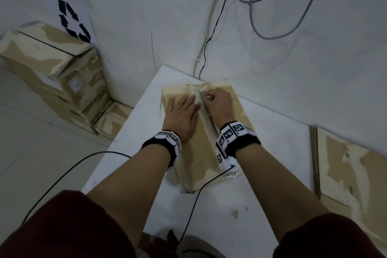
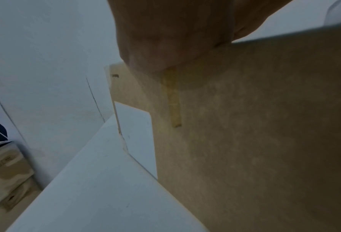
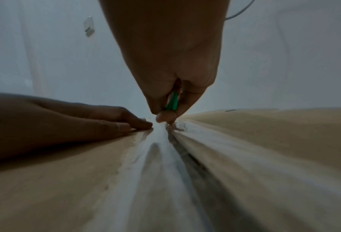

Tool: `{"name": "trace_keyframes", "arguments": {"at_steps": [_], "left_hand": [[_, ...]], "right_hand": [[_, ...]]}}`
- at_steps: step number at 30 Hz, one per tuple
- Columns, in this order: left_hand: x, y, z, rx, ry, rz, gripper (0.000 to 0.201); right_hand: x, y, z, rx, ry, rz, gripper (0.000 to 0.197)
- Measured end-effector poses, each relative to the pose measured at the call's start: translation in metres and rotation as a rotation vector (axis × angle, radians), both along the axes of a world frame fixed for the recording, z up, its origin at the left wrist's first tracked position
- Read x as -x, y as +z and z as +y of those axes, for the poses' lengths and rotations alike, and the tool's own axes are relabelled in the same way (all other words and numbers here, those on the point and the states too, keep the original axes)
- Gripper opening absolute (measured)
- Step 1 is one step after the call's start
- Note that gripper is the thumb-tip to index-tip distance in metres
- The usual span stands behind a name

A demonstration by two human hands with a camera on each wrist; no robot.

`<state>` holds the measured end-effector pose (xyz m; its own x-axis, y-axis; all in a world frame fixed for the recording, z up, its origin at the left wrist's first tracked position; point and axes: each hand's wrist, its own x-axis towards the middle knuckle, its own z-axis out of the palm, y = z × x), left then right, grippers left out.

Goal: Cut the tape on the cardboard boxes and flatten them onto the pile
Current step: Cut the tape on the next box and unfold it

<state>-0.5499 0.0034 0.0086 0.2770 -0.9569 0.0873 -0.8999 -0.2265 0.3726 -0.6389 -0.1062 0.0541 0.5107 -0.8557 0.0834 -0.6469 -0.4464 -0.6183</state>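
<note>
While the head view looks down on a white bench (image 1: 261, 132), a flat brown cardboard box (image 1: 184, 165) lies on it with a strip of clear shiny tape (image 1: 204, 123) running along its centre seam. The left hand (image 1: 181, 113) lies flat on the box top, fingers straight, just at 9 o'clock of the seam. The right hand (image 1: 217, 101) sits over the seam toward the far end, fingers curled together. At 10 o'clock a stack of taped brown cardboard boxes (image 1: 52, 58) stands against the white wall, beneath a black recycling sign (image 1: 73, 20). At 4 o'clock lies a pile of flattened brown cardboard (image 1: 351, 174).

In the left wrist view, the left hand (image 2: 165, 31) rests at the box's top edge; a yellowish strip of tape (image 2: 173, 100) runs down the box's side wall (image 2: 254, 133), with the bench (image 2: 86, 188) at 7 o'clock.

In the right wrist view, the right hand (image 3: 171, 62) pinches a small green cutter (image 3: 172, 102), its tip hidden at the tape (image 3: 155, 157). The seam beside it at 5 o'clock shows a dark open slit. The left hand (image 3: 66, 119) presses flat at 9 o'clock.
</note>
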Motion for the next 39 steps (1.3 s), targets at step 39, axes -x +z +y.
{"name": "trace_keyframes", "arguments": {"at_steps": [39], "left_hand": [[0.080, 0.000, 0.060, -0.006, -0.164, -0.019, 0.070]], "right_hand": [[0.114, 0.017, 0.098, 0.004, -0.067, 0.284, 0.020]]}}
